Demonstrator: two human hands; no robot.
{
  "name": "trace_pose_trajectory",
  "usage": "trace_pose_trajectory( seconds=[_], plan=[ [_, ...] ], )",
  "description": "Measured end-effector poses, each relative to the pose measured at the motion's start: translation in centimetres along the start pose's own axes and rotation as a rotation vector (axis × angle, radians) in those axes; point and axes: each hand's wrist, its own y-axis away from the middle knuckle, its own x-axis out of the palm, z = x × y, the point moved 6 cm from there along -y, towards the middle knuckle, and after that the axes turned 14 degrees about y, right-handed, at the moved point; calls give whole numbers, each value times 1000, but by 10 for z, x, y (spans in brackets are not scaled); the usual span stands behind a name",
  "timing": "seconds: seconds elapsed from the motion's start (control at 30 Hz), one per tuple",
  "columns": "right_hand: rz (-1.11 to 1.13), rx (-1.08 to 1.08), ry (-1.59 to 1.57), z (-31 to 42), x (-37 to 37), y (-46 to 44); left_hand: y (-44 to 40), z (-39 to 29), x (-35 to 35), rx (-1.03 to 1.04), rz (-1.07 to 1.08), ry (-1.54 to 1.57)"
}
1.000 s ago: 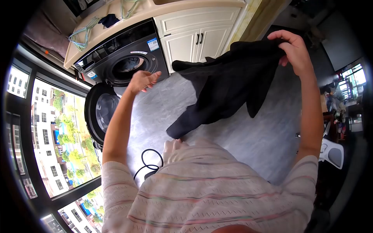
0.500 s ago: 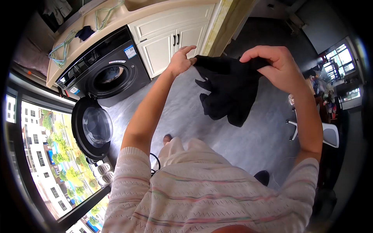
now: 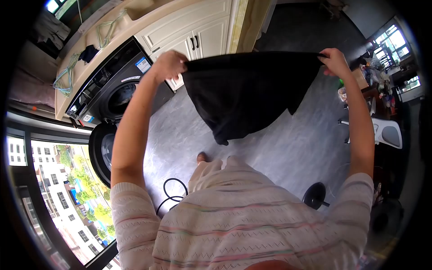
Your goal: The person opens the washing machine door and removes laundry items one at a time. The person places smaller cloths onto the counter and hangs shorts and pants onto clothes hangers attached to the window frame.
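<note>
A black garment (image 3: 252,90) hangs stretched wide between my two hands, its upper edge nearly straight; I cannot tell which kind of garment it is. My left hand (image 3: 170,66) is closed on its left top corner. At the right top corner, my right hand (image 3: 335,63) pinches the cloth between thumb and fingers. The lower part droops freely over the grey floor (image 3: 270,150), with one corner dangling lowest near the middle.
At left stands a black front-loading washing machine (image 3: 101,96) with its round door (image 3: 102,150) swung open. Hangers (image 3: 67,78) and a dark cloth (image 3: 88,54) lie on the counter. A black hose (image 3: 173,182), a round black base (image 3: 315,192) and a white chair (image 3: 387,132) are nearby.
My hands have moved apart, the left one leftward and the right one rightward. The garment has gone from bunched up to spread out between them.
</note>
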Motion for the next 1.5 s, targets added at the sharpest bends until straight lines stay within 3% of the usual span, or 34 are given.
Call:
trace_pose_trajectory(
  seconds=[0.07,0.13,0.17,0.2,0.23,0.27,0.3,0.33,0.37,0.4,0.43,0.47,0.5,0.53,0.6,0.63,0.77,0.83,0.93,1.0,1.03,1.07,1.1,1.13,1.2,1.27,1.37,1.43,1.5],
  plan=[
    [87,81,-18,-7,0,-8,22,-57,-23,192,4,121],
    [76,26,-174,-19,-19,-29,56,-116,-41,369,-37,-46],
    [15,5,-224,-17,-42,-29,82,-147,-53,379,-208,-165],
    [-95,21,-248,-12,-72,-21,64,-139,-88,690,-50,-141],
    [-267,-24,-266,-5,-105,-4,112,-184,-89,612,-302,-208],
    [-324,-88,-310,-9,-135,-1,123,-190,-121,683,-309,-251],
    [-562,-155,-366,1,-159,24,152,-199,-128,843,-278,-624],
    [-721,-152,-373,14,-140,41,175,-196,-131,872,-659,-719],
    [-759,-268,-429,31,-97,45,180,-177,-106,1072,-1028,-603],
    [-497,-383,-360,47,-13,38,187,-150,-77,1254,-1388,-430],
    [-132,-470,-93,56,87,28,164,-101,-56,1257,-1369,-421],
    [107,-510,211,45,176,22,113,-32,-43,928,-1005,-559],
    [159,-478,233,29,213,25,72,58,-20,376,-376,-695],
    [197,-414,68,32,187,14,79,95,-11,211,-180,-615],
    [314,-241,-279,35,141,16,96,68,-30,125,-80,-288],
    [239,-332,-357,48,113,5,100,52,-36,74,-26,-80],
    [186,-391,-320,96,53,-16,104,29,-71,-1,-28,115],
    [237,-487,-258,104,42,-10,123,23,-70,97,-22,-104],
    [98,-536,-283,120,6,14,179,15,-76,158,-152,-73],
    [10,-559,-633,134,8,32,209,39,-83,184,-357,112],
    [-43,-595,-1090,141,50,24,222,58,-78,229,-513,239],
    [461,-453,-756,151,107,23,227,69,-60,152,-386,6],
    [446,-738,-196,148,157,3,236,79,-47,70,-248,-227],
    [490,-603,-295,164,150,7,251,81,-46,72,-279,-214],
    [489,-649,-423,222,130,11,277,80,-72,14,-339,-108],
    [575,-702,-481,260,131,5,303,98,-92,-16,-336,256],
    [716,-798,-229,313,152,9,337,104,-77,4,-198,753],
    [812,-847,-155,348,168,20,351,100,-78,60,-237,770],
    [871,-892,-109,380,187,20,363,106,-79,-41,-247,938]
  ],
)
